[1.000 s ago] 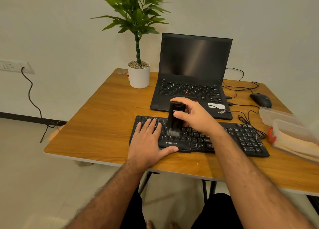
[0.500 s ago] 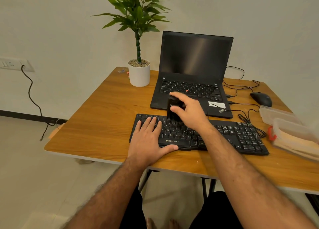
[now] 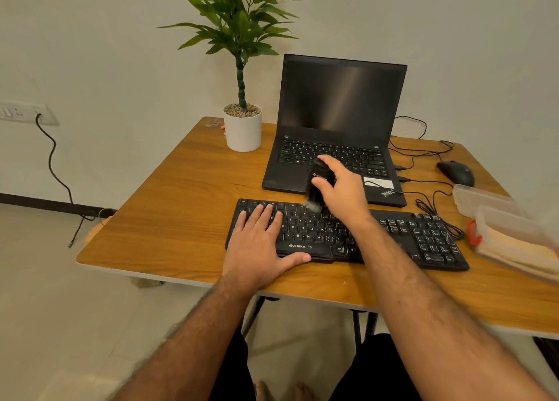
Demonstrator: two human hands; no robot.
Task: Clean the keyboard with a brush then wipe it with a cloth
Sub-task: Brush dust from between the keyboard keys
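Observation:
A black Zebronics keyboard (image 3: 402,237) lies across the front of the wooden table (image 3: 181,207). My left hand (image 3: 260,243) rests flat on its left end, fingers spread over the keys, thumb along the front edge. My right hand (image 3: 341,189) grips a small black brush (image 3: 317,186), held upright with its pale bristles touching the keyboard's top key rows near the middle. A peach cloth (image 3: 514,249) lies folded inside a clear plastic box at the right edge of the table.
An open black laptop (image 3: 338,122) stands just behind the keyboard. A potted plant in a white pot (image 3: 242,131) is at the back left. A black mouse (image 3: 456,172) and tangled cables (image 3: 429,195) sit at the right, beside clear plastic containers (image 3: 481,201).
My right hand has swept the brush from the keyboard's front rows away to its top rows. The left hand has stayed flat on the left end.

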